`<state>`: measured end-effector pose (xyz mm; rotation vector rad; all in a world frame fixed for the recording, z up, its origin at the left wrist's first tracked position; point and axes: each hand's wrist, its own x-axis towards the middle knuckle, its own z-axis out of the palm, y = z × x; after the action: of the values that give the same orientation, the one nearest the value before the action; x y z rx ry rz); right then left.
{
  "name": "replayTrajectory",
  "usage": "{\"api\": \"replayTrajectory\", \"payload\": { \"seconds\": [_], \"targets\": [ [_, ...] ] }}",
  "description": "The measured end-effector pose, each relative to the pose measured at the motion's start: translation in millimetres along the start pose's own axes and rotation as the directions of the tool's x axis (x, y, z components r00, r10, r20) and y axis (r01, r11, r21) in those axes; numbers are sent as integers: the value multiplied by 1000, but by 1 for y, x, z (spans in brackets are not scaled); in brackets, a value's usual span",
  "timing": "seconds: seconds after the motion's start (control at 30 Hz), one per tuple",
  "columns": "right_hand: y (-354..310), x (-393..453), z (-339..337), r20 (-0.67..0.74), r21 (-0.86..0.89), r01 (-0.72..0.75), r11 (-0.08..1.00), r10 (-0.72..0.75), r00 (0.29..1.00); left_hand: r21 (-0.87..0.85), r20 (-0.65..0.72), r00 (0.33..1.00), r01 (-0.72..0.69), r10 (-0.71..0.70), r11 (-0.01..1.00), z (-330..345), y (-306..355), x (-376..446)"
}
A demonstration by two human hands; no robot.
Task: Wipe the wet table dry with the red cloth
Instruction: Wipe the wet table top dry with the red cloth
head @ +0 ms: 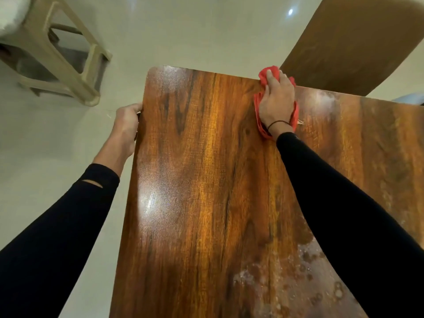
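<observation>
A glossy brown wooden table (206, 180) fills the middle of the view. Near its far edge lies the bunched red cloth (266, 76), and my right hand (276, 99) presses flat on it with fingers stretched forward. My left hand (127, 121) grips the table's left edge, fingers curled over the rim. Pale wet blotches and droplets (298, 267) show on the near right of the tabletop, and a hazy wet patch (325, 99) sits just right of the cloth.
A beige plastic stool (68, 56) stands on the pale floor at the far left. A brown chair back (353, 42) rises behind the table's far right edge. Open floor lies left of the table.
</observation>
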<state>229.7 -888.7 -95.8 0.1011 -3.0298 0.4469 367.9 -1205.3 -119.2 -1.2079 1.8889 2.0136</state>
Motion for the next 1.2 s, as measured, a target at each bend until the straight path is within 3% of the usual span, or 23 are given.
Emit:
{"api": "replayTrajectory", "payload": {
  "seconds": [0.17,0.3,0.37,0.5,0.63,0.77,0.97,1.07,1.2],
  "targets": [
    [-59,-59,13,61,53,270,961,-273,960,75,-31,999,23,-20,997,6,-3,-3],
    [-50,-119,14,112,115,444,888,-456,883,144,-101,995,19,-5,989,11,-5,-9],
    [-27,-131,7,119,130,417,900,-431,894,171,-117,993,13,7,985,10,-7,-10],
    [15,-121,-9,61,58,229,972,-233,971,308,-207,975,-18,86,951,9,-18,-16],
    [12,-99,-8,33,20,100,995,-101,994,468,-247,948,-67,203,881,10,-34,-26],
    [-21,-109,-4,63,45,225,973,-228,972,477,-252,939,-90,234,874,13,-34,-28],
    [-32,-202,-9,156,207,525,826,-557,815,466,-264,935,-92,237,880,14,-33,-26],
    [10,-209,-20,160,201,485,851,-517,841,454,-256,944,-72,208,888,10,-33,-24],
    [52,-160,-29,102,110,254,961,-265,959,420,-233,957,-64,175,905,7,-33,-21]
  ]
}}
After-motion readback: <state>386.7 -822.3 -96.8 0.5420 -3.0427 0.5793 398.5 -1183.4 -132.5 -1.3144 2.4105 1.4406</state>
